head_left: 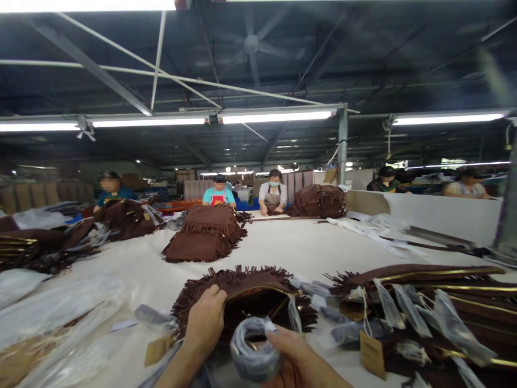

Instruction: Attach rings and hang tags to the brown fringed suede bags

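A brown fringed suede bag (246,283) lies open-mouthed on the table right in front of me. My left hand (204,323) grips the near left edge of its opening. My right hand (297,361) holds a rolled-up bundle wrapped in clear plastic (254,350) at the bag's mouth. A tan paper tag (156,350) lies by my left wrist.
Stacked brown fringed bags (208,231) sit mid-table, with more piles at left (44,245), far back (319,200) and right (444,291). Clear plastic bags (52,318) cover the near left. Several people work at the far end. A white partition (440,213) borders the right.
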Tool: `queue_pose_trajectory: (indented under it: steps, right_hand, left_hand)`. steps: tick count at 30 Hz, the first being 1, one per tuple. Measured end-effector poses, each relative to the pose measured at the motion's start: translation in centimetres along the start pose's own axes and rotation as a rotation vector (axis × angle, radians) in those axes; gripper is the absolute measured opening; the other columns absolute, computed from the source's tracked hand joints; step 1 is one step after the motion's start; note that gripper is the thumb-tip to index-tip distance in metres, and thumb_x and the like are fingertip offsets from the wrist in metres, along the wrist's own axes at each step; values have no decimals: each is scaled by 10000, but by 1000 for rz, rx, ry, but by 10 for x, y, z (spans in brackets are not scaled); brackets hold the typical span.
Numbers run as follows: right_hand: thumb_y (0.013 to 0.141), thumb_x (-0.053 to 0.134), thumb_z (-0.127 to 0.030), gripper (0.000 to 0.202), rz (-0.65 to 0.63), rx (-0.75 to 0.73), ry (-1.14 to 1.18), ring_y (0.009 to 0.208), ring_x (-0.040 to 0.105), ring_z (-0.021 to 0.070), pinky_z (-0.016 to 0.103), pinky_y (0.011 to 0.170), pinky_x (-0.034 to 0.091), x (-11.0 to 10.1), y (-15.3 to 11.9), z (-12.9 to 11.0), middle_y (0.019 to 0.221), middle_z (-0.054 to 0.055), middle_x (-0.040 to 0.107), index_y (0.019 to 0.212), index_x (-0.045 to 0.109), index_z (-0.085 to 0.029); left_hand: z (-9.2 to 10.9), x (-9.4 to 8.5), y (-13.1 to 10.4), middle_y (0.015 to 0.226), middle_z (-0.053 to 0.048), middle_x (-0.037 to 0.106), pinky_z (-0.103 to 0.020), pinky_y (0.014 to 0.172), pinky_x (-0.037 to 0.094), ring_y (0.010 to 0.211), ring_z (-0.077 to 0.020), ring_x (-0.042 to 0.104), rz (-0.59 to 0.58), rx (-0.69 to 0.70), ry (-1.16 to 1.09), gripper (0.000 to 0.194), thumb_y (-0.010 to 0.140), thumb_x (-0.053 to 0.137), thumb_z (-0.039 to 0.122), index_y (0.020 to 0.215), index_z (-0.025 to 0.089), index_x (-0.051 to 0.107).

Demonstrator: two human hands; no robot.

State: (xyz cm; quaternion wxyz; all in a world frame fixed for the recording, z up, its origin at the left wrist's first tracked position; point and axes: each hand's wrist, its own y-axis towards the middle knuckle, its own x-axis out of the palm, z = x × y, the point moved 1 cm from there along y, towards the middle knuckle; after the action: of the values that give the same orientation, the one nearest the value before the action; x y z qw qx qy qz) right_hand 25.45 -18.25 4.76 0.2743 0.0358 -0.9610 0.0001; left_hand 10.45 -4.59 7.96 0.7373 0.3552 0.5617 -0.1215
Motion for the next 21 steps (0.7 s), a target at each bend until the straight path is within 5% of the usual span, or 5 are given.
queue_pose_trajectory:
  steps: [7, 11, 16, 19, 21]
  right_hand:
    - [907, 400, -415, 386, 537, -340, -628, 1042, 653, 274, 415, 842, 570, -9, 74, 2, 1153, 158, 670, 1121, 583, -150]
    - [774, 509, -214, 336, 531, -405, -978, 1190, 541, 293, 458, 1102, 347, -22, 92, 7, 1118, 125, 689, 1072, 661, -177]
    - [741, 549, -136, 181, 342, -338, -1360, 986, 632, 301, 432, 966, 430, -30, 53, -14, 946, 136, 723, 822, 707, -175]
    - [890, 470, -251, 258, 299, -319, -1521, 757, 654, 242, 366, 797, 495, -48, 17, -50, 723, 64, 693, 726, 662, -198]
    - [938, 378, -234, 289, 417, -425, -1713, 837, 655, 231, 357, 814, 498, -66, 0, -74, 888, 75, 707, 957, 664, -200]
  left_hand:
    - [4, -11, -7, 951, -34, 588, -273, 813, 439, 948, -188, 560, 115, 119, -42, 268, 949, 377, 110, 878, 212, 614]
    - [1, 24, -22, 1010, -50, 606, -277, 826, 448, 958, -189, 565, 10, 286, -35, 363, 916, 395, 63, 1143, 244, 614]
    - [-5, 57, -39, 1080, -77, 610, -302, 839, 458, 952, -205, 569, -143, 371, 25, 607, 834, 442, 7, 1357, 309, 501]
    - [-6, 48, -39, 1069, -78, 605, -319, 835, 460, 952, -213, 569, -191, 328, -3, 598, 837, 423, 6, 1333, 323, 528]
    - [-7, 37, -36, 1048, -76, 600, -327, 833, 459, 946, -216, 567, -213, 317, -17, 576, 839, 409, 8, 1299, 322, 561]
